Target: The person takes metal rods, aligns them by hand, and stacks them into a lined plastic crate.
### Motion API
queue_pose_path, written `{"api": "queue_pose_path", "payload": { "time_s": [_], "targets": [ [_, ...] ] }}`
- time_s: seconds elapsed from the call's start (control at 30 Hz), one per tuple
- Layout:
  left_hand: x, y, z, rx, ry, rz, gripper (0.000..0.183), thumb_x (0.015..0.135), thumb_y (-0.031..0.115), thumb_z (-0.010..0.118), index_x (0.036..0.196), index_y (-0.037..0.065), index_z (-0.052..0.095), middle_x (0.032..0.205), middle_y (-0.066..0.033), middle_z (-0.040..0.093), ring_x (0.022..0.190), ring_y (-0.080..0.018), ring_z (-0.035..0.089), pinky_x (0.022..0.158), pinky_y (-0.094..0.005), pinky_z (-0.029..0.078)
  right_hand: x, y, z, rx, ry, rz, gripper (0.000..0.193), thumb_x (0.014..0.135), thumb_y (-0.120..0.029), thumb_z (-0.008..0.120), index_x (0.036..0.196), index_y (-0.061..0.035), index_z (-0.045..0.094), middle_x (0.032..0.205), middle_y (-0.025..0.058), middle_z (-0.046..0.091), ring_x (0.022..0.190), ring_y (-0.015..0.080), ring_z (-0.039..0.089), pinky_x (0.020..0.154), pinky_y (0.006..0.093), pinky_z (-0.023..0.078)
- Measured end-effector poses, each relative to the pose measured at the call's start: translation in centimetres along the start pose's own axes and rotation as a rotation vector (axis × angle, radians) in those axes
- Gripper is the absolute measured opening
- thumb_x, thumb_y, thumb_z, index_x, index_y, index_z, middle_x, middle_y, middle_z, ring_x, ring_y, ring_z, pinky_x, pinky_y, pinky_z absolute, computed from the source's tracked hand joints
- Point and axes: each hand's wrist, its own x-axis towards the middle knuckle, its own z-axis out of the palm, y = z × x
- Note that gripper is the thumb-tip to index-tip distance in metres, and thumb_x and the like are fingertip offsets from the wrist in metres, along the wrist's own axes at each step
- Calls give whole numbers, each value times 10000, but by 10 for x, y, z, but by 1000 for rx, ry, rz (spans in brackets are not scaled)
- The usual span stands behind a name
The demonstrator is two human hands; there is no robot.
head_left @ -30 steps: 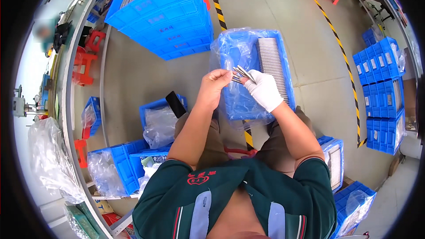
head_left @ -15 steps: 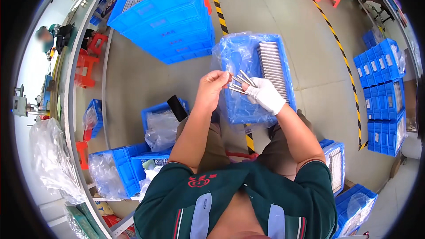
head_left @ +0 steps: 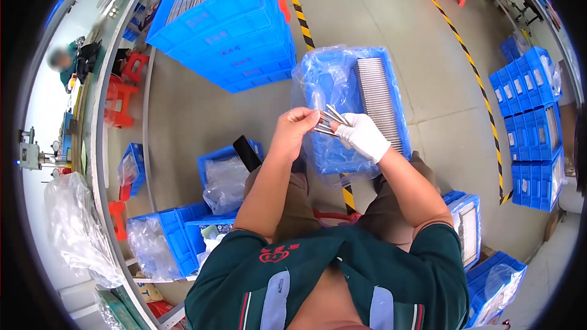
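Note:
My right hand (head_left: 365, 138), in a white glove with bare fingertips, is closed round several thin, shiny metal rods (head_left: 334, 113) that fan out to the left. My bare left hand (head_left: 292, 129) pinches with thumb and forefinger at the rods' left ends; it seems to grip one of them, though the fingertips partly hide it. Both hands are over a blue plastic crate (head_left: 348, 162) lined with clear plastic film (head_left: 307, 76). Along the crate's right side lies a neat row of similar metal rods (head_left: 377, 88).
A tall stack of blue crates (head_left: 244, 55) stands ahead on the left. More blue crates (head_left: 531, 128) are stacked at the right. A dark phone-like slab (head_left: 246, 153) rests by my left knee, near a bagged crate (head_left: 223, 177). Red stools (head_left: 122, 101) stand by the left-hand bench.
My left hand has moved down slightly, and its fingertips now meet the rods' ends. The rods have shifted in my right hand. The view has tilted a little.

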Motion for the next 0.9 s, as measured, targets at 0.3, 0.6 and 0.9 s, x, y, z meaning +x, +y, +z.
{"api": "queue_pose_path", "payload": {
  "time_s": [0.3,0.6,0.9],
  "targets": [
    [-6,-5,6,120,16,53,114,783,100,616,843,3,615,797,-25,597,740,-89,536,699,-232,426,-1,8,2,-51,-62,18,258,847,-240,544,697,-31,558,522,-6,466,451,71,412,417,232,323],
    [-12,-1,7,461,2,361,111,785,106,625,814,-1,615,809,-31,598,732,-78,532,668,-227,422,2,12,2,-273,-7,-125,234,852,-173,528,681,-13,540,501,-7,447,423,71,407,394,230,303],
    [-2,-6,2,152,76,198,171,780,155,635,818,-12,630,758,-15,603,704,-67,525,652,-225,416,7,15,0,-269,-72,-45,218,850,-169,524,695,-15,531,507,-2,455,415,80,409,391,226,304]
  ]
}}
